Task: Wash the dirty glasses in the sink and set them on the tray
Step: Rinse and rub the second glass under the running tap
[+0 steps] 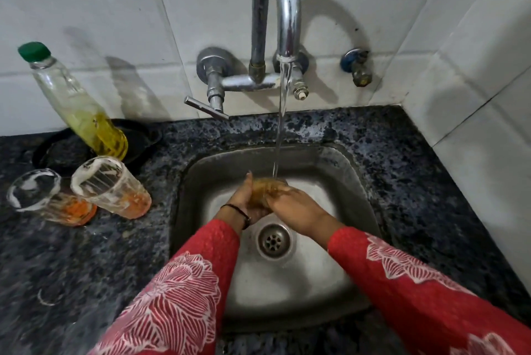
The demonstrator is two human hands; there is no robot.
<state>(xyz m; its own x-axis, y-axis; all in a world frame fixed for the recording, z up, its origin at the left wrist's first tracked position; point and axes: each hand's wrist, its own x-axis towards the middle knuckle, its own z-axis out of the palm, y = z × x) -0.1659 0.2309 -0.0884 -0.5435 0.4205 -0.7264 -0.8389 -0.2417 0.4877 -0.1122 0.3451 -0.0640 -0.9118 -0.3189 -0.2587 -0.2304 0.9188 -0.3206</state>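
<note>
Your hands wrap the glass (265, 190) under the stream, so you see only a blurred amber patch of it. The fingers (280, 192) of your right hand (298, 211) blur against it. The picture's bottom edge cuts both sleeves (178, 288).

Your left hand (247, 201) cups the grip from below and the left, thumb raised; your right hand (296, 209) closes over it from the right, fingers curled, forearms converging.
</note>
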